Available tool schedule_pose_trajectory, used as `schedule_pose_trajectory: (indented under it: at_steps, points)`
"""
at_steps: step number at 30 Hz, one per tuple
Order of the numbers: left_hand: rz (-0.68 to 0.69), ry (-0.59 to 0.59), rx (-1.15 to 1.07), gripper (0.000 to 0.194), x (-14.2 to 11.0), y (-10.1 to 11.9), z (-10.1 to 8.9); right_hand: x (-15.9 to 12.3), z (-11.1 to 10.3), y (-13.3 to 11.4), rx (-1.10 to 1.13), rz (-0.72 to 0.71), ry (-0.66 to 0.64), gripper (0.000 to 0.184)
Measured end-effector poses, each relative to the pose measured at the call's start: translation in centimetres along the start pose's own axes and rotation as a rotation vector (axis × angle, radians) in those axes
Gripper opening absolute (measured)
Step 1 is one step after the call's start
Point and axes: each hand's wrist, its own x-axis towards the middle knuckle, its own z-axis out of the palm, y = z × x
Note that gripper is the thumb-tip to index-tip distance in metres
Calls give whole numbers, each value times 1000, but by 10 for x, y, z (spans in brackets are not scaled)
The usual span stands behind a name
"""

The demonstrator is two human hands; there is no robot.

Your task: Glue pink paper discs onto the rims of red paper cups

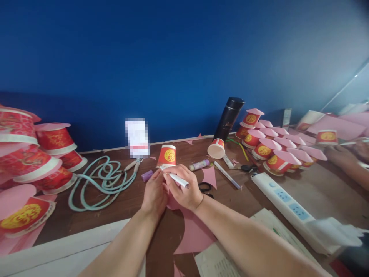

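My right hand (186, 188) is closed around a white marker pen (179, 180), its tip end hidden among my fingers. Beside it, my left hand (155, 194) has its fingers drawn together close to the marker; what they pinch is hidden. Just beyond my fingertips a red paper cup (168, 156) with a yellow round emblem stands upside down, its white rim at the bottom. Whether my left fingers touch that rim, I cannot tell. Pink paper (194, 232) with a curved cut edge lies beneath my right forearm.
Several decorated cups with pink paper tops stand at left (56, 138) and right (269, 148). Around me lie a teal cord (83, 196), purple cap (147, 176), glue stick (198, 165), black-handled scissors (205, 187), power strip (284, 202) and black flask (229, 117). Another person's hand (341, 156) is at right.
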Motion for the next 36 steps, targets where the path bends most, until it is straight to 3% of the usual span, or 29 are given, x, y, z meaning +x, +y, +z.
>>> schedule_pose_trajectory:
  at_steps: [4, 16, 21, 32, 36]
  points:
    - [-63, -59, -35, 11, 0, 1, 0, -1, 1, 1, 13, -9, 11, 16]
    - [-97, 8, 0, 6, -7, 9, 10, -1, 2, 2, -20, 2, 4, 16]
    - [-126, -15, -22, 6, -8, 11, 12, -2, 2, 2, -26, 0, -5, 15]
    - [-47, -45, -51, 15, 3, -4, 2, 2, -3, 7, -137, -16, 107, 15]
    - [-54, -60, -110, 20, 6, -8, 0, 3, -4, 9, -203, 49, 131, 12]
